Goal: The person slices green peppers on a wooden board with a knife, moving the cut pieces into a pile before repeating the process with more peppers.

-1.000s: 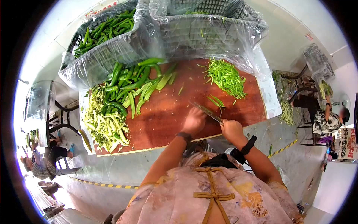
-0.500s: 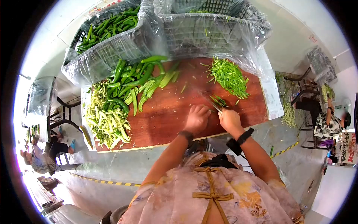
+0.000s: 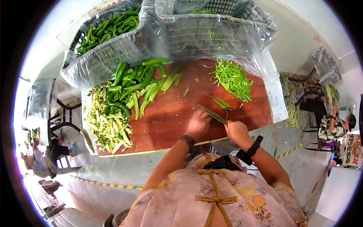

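A knife [image 3: 211,114] is gripped in my right hand [image 3: 237,132], its blade angled up and left over the reddish-brown board [image 3: 162,117]. My left hand [image 3: 199,123] is just left of the blade, its fingers smeared by motion. A few thin green pepper strips [image 3: 222,103] lie beyond the blade. Farther back on the right is a heap of shredded green pepper [image 3: 233,81]. Whole green peppers [image 3: 141,79] are piled at the back left, with split pepper pieces [image 3: 152,90] beside them. Pale pepper cores [image 3: 109,126] cover the board's left end.
Two plastic-lined crates stand behind the board: the left crate [image 3: 109,53] holds green peppers, the right crate [image 3: 219,32] a little green. A person [image 3: 332,123] sits far right, another person [image 3: 43,162] far left. Yellow-black tape [image 3: 106,183] marks the floor.
My right hand has drawn slightly right and toward me, and the knife blade now points up and left. The cut strips lie apart from the knife. My left hand has shifted slightly nearer me.
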### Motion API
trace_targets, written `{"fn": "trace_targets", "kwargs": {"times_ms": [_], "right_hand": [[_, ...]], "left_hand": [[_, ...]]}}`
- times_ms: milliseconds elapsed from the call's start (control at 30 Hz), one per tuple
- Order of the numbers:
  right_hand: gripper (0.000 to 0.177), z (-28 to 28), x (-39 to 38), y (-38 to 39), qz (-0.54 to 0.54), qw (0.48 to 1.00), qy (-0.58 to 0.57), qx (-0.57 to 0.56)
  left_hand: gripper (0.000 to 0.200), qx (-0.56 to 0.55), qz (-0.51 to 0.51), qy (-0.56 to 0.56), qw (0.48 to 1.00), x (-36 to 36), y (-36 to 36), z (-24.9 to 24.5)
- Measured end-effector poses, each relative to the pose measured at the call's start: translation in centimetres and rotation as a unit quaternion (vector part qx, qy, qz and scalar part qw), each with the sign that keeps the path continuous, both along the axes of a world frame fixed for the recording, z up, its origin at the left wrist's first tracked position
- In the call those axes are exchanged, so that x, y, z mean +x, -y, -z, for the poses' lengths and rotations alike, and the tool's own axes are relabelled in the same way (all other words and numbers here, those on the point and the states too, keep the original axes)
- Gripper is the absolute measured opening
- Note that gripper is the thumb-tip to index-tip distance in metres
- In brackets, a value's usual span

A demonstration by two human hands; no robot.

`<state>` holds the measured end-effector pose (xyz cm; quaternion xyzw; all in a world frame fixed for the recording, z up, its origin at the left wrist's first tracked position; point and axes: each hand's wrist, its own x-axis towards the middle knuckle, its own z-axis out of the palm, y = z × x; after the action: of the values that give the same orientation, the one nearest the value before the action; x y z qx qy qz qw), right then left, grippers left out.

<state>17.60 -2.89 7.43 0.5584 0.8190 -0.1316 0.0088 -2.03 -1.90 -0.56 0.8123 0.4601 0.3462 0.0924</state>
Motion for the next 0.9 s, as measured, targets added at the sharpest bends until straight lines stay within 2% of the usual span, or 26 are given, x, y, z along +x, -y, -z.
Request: {"fn": "trace_targets", "kwargs": {"times_ms": [133, 233, 333, 467, 633, 700, 900], "right_hand": [[0.020, 2.2, -1.6, -1.8, 0.004, 1.000, -0.021, -0.003], [0.023, 2.2, -2.6, -3.5, 0.007, 0.998, -0.051, 0.043], [0.023, 1.8, -2.5, -3.8, 0.068, 0.994, -0.052, 0.075], [0.025, 0.9, -0.2, -1.6, 0.071, 0.996, -0.027, 0.037], [0.021, 0.6, 0.2, 0.2, 0.044, 0.998, -0.023, 0.029], [0.020, 0.2, 0.3, 0.5, 0.033, 0.999, -0.003, 0.025], [0.020, -0.3, 0.1, 0.6, 0.021, 1.000, 0.000, 0.013]], "left_hand": [[0.026, 0.001, 0.017, 0.035, 0.999, 0.0, 0.0, -0.7], [0.028, 0.010, 0.012, 0.030, 0.999, 0.2, -0.2, -0.7], [0.029, 0.019, 0.031, 0.049, 0.998, 0.1, -0.2, -0.4], [0.028, 0.000, 0.016, 0.058, 0.998, 0.6, -0.2, 0.3], [0.031, 0.007, 0.010, 0.016, 1.000, 0.2, -0.2, -0.4], [0.030, 0.000, -0.017, -0.041, 0.999, 0.2, 0.0, -1.1], [0.028, 0.005, -0.021, -0.025, 0.999, 0.1, 0.1, -0.5]]}}
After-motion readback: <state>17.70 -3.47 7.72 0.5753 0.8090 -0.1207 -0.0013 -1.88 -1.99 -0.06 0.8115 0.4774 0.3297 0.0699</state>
